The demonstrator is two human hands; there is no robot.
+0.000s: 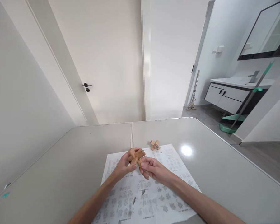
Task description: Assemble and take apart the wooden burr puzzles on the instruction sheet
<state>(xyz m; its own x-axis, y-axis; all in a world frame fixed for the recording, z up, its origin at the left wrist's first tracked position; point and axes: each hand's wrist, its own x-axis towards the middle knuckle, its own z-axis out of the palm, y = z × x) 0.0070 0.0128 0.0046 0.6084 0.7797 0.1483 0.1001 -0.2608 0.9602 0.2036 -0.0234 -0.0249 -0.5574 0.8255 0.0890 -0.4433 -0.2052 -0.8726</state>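
Note:
Between my two hands is a wooden interlocking puzzle (135, 157), made of light brown bars that cross each other. My left hand (124, 165) is closed round its left side, the thumb along the lower edge. With thumb and fingers, my right hand (151, 168) pinches the lower right end of the puzzle. Both hands are above a large printed sheet (144, 186) covered in small grey diagrams. A second, smaller wooden puzzle (155, 145) rests at the sheet's far edge, touched by neither hand.
The grey table (60, 174) has a seam across it and rounded far corners. Beyond it stand a white door (112, 62) and a wall. At the right are a washbasin cabinet (228, 96), a mop (194, 93) and a green dustpan (227, 128).

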